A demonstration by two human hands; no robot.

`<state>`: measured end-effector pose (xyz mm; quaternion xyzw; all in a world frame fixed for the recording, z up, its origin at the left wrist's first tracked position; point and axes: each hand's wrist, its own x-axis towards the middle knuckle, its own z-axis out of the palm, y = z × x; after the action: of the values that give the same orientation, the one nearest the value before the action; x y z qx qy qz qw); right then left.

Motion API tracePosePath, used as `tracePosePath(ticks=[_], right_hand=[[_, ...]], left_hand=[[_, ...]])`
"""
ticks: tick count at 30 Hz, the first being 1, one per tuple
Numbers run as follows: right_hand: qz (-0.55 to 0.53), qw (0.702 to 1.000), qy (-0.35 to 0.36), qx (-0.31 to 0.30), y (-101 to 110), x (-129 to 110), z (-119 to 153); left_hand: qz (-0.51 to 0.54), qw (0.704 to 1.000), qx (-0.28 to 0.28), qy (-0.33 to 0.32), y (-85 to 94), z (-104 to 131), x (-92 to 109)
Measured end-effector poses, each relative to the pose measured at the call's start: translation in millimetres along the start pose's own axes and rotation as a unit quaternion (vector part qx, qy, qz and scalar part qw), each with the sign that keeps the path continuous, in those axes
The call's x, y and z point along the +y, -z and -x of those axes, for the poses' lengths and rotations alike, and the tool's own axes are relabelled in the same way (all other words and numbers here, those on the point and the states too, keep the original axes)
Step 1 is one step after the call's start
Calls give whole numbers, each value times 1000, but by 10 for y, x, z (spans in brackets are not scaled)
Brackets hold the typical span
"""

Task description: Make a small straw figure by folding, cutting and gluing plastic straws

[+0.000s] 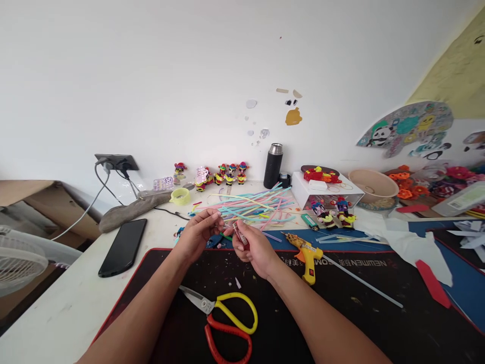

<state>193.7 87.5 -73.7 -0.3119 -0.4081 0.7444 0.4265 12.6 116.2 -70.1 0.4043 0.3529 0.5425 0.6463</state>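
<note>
My right hand (254, 245) is closed round a small clear item with red on it (240, 236), too small to name for certain. Beside it, my left hand (199, 232) has its fingers drawn together near the same item; whatever it pinches is too small to make out. Both hands are over the back edge of a black mat (288, 313). Below them lie scissors (237, 316) with one yellow and one red handle. A yellow glue gun (311, 260) rests to the right of my right hand. Behind the hands is a pile of pastel strips (250, 205).
A black phone (123, 247) and a fan (22, 258) are at the left. Along the wall stand small colourful figures (231, 173), a black flask (273, 167) and a white box (328, 192). A beige bowl (373, 184) and red pieces (432, 284) are at the right.
</note>
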Motion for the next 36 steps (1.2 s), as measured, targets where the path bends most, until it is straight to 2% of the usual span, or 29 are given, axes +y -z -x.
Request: tracePosePath(ticks=[11, 29, 36], right_hand=[[-24, 1000, -12, -6, 52, 37, -28], [-6, 999, -8, -42, 55, 111, -31], [17, 999, -15, -37, 35, 118, -27]], left_hand=[[-5, 1000, -1, 1, 2, -6, -15], [-27, 1000, 8, -4, -39, 2, -41], [-28, 1000, 9, -3, -37, 0, -38]])
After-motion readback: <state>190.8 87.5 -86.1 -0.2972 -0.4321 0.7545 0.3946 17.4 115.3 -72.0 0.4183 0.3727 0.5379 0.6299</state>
